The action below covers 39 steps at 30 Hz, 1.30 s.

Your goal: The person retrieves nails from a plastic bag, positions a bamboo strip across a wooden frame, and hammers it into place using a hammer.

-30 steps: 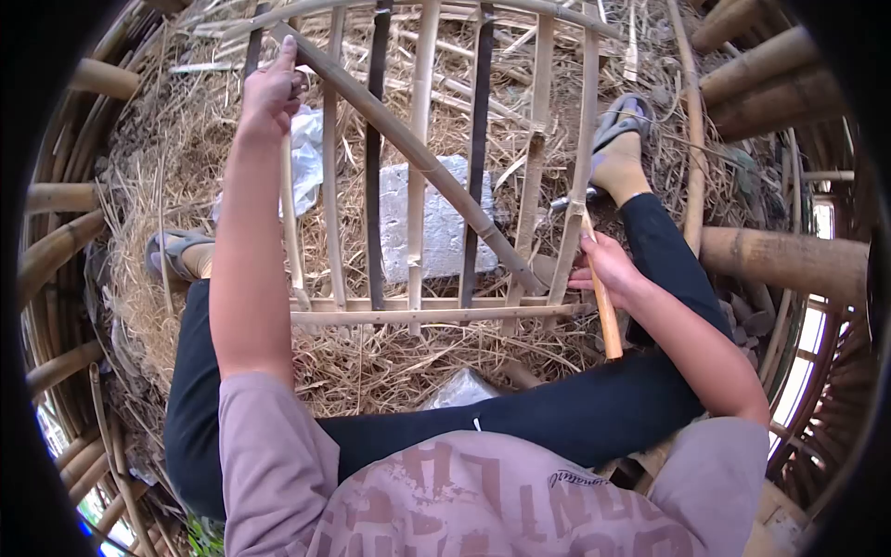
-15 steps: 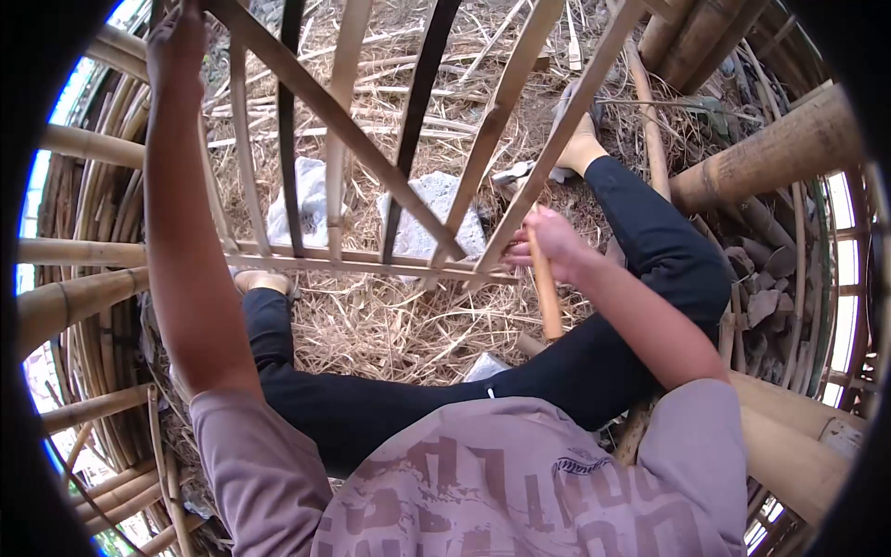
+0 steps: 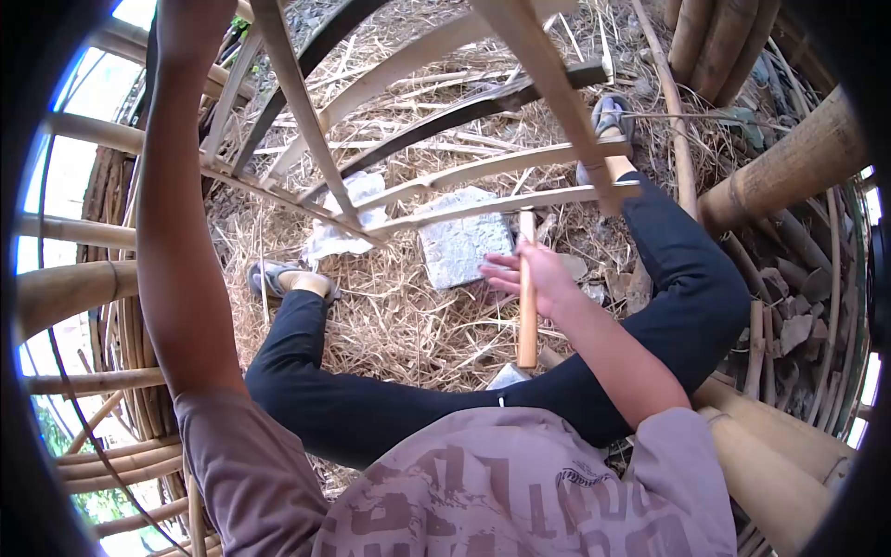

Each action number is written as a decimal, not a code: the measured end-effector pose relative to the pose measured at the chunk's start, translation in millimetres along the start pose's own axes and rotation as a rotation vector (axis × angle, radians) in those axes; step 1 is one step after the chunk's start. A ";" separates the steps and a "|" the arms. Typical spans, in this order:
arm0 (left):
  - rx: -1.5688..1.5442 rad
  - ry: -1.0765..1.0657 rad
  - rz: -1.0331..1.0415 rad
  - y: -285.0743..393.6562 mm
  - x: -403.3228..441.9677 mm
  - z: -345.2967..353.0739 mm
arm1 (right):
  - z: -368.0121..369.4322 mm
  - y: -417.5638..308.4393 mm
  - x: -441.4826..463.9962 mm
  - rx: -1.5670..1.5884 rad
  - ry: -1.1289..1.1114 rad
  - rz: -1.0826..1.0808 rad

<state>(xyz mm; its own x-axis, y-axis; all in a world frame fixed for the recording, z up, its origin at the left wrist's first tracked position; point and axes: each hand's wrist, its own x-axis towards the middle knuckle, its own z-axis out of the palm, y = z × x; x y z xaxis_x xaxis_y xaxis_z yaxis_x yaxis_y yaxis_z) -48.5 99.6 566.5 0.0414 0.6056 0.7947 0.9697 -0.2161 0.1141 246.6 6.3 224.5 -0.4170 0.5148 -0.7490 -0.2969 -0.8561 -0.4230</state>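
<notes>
My left hand is raised at the upper left, closed on the far side of a bamboo slat lattice; the top edge cuts off its fingers. The lattice stands tilted before me, its slats fanning out to the right. My right hand is below the lattice's lower right slats. It holds a hammer by its wooden handle, pinned near the thumb, with several fingers stretched out. The hammer's head is hidden behind a slat. A pale stone block lies just left of that hand.
A second whitish block lies further left on the straw-covered ground. My bent legs frame this space. Thick bamboo poles stand at right, with more poles at left. Broken stones lie at far right.
The lattice has turned and tilted, its lower rail now slanting down to the right. My right hand has come away from its corner, fingers spreading, still with the hammer.
</notes>
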 end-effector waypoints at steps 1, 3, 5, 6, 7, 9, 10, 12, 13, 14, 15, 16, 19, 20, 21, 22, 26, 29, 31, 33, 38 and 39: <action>0.099 0.096 0.250 -9.6 4.8 7.7 | -8.0 -6.4 2.2 0.103 0.040 -0.007; 0.313 0.088 0.336 -8.6 13.5 14.2 | -23.1 -28.1 1.0 0.158 0.064 -0.118; 0.147 -0.088 0.027 20.4 15.1 24.0 | -25.4 -47.4 -6.2 0.142 0.222 -0.310; -0.104 -0.089 -0.130 34.9 12.7 32.7 | -30.7 -56.2 -4.8 0.127 0.227 -0.398; 0.251 -0.287 -0.118 41.3 22.3 33.7 | -38.6 -65.1 -3.3 0.116 0.236 -0.486; -0.030 -0.311 0.213 32.5 17.7 42.6 | -45.3 -80.6 -5.0 0.109 0.232 -0.625; 0.095 -0.383 0.082 35.2 20.9 55.4 | -46.5 -88.9 -8.2 0.073 0.251 -0.668; 0.012 -0.625 0.038 48.8 16.0 66.3 | -43.5 -106.5 -20.2 0.006 0.274 -0.766; 0.077 -0.749 0.068 54.2 12.0 71.4 | -40.8 -116.0 -30.5 -0.038 0.268 -0.815; -0.015 -0.726 0.240 47.2 -1.7 82.3 | -36.8 -123.7 -42.5 -0.080 0.268 -0.859; -0.107 -0.695 0.409 43.2 -18.4 93.5 | -32.4 -130.4 -54.2 -0.125 0.268 -0.905; -0.165 -0.637 0.564 45.2 -29.6 104.9 | -28.7 -134.9 -64.7 -0.140 0.273 -0.928; -0.129 -0.811 0.637 62.8 -62.4 123.1 | -23.0 -138.5 -85.2 -0.162 0.284 -0.992; -0.167 -0.867 0.646 66.2 -73.4 130.9 | -22.7 -136.2 -87.2 -0.152 0.286 -1.005; -0.204 -0.926 0.655 68.7 -83.0 139.1 | -23.1 -133.8 -86.1 -0.139 0.287 -1.016; -0.136 -1.030 0.710 70.9 -91.7 148.3 | -26.8 -132.3 -83.8 -0.174 0.305 -1.030; -0.009 -1.451 0.813 88.4 -127.5 176.7 | -30.6 -128.8 -71.0 -0.234 0.339 -1.029; -0.054 -1.451 0.989 77.1 -173.9 209.9 | -40.8 -120.2 -50.8 -0.323 0.343 -0.936; -0.053 -1.507 1.060 74.1 -197.0 224.9 | -40.2 -108.5 -36.7 -0.355 0.334 -0.810; -0.071 -1.580 1.087 72.3 -219.4 236.0 | -38.1 -96.2 -18.2 -0.519 0.359 -0.702; -0.174 -1.609 1.125 64.9 -262.5 250.2 | -46.0 -42.9 46.4 -0.642 0.257 -0.530; -0.207 -1.568 1.151 63.5 -271.7 254.3 | -43.3 -35.4 51.4 -0.660 0.293 -0.486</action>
<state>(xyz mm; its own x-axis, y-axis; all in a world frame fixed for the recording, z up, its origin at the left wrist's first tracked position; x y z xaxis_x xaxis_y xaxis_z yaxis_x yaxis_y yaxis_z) 63.1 116.2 206.3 0.7854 0.1417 -0.6026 0.2947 -0.9416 0.1627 272.8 61.1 178.8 -0.1088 0.8750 -0.4717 0.2121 -0.4432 -0.8710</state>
